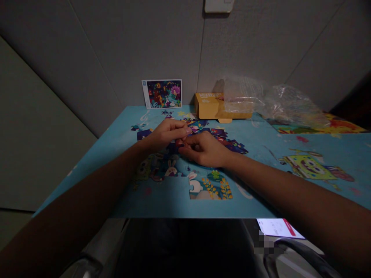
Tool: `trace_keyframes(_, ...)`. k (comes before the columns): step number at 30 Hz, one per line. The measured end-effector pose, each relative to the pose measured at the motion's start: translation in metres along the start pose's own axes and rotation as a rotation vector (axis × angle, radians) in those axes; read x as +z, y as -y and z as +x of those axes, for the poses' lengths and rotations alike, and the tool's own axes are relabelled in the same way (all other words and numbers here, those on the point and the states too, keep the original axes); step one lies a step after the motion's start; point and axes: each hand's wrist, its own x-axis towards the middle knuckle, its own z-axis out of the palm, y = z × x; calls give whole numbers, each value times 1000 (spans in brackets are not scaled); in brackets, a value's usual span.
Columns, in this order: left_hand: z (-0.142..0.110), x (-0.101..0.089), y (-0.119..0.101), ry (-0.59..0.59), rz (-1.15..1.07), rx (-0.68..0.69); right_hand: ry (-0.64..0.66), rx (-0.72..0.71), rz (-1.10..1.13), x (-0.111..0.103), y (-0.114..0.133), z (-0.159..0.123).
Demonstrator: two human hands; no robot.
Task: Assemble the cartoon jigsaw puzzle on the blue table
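A half-built jigsaw puzzle (203, 185) with rabbits and plants lies on the blue cartoon-printed table (110, 143). My left hand (165, 133) hovers over the puzzle's dark upper part, fingers pinched together. My right hand (204, 150) rests on the puzzle right beside it, fingers curled. Both hands meet over a small puzzle piece (180, 144); it is mostly hidden between the fingertips. Loose dark pieces (232, 144) lie just right of my right hand.
A reference picture card (162, 93) leans on the wall at the back. A yellow cardboard box (213, 105) and crumpled clear plastic bags (278, 101) sit at the back right. A white and red card (278, 227) shows below the table's front edge.
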Motion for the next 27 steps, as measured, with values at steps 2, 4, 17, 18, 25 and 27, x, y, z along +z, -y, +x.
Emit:
trace_keyframes(2,0,1,0,-40,9,-9,-31,11,10,0,1,0)
trace_keyframes(4,1,1,1,-81,18,-25,-55,24,18,0,1,0)
trace_keyframes(17,2,2,7,-129,121,4,7,24,33,0,-4,0)
trace_keyframes(18,2,2,6,-129,123,2,9,24,31,0,-4,0)
trace_keyframes(25,2,4,5,-113,128,-3,4,21,15,-1,-6,1)
trace_keyframes(27,3,5,7,-106,119,-17,5,31,5,-1,-8,2)
